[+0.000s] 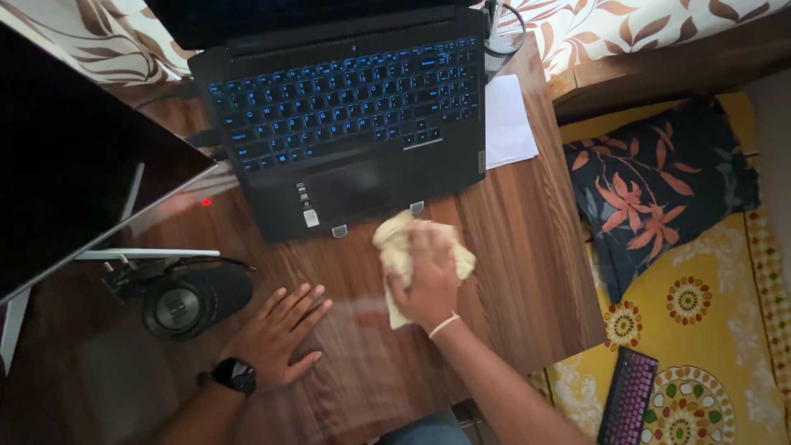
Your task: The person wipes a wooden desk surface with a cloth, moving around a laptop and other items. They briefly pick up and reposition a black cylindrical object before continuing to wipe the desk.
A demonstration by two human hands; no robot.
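My right hand [430,278] presses a crumpled pale yellow cloth [394,247] flat onto the wooden desk [511,247], just below the front edge of a black laptop [346,115] with a blue-lit keyboard. My left hand [276,334], with a black watch on the wrist, rests flat with fingers spread on the desk, next to a black cylindrical speaker [189,301]. A thin white band sits on my right wrist.
A dark monitor [74,165] on a silver stand fills the left side. White paper [507,119] lies right of the laptop. Off the desk's right edge are a floral dark pillow [659,181], a yellow patterned sheet [709,330] and a black keyboard [628,400].
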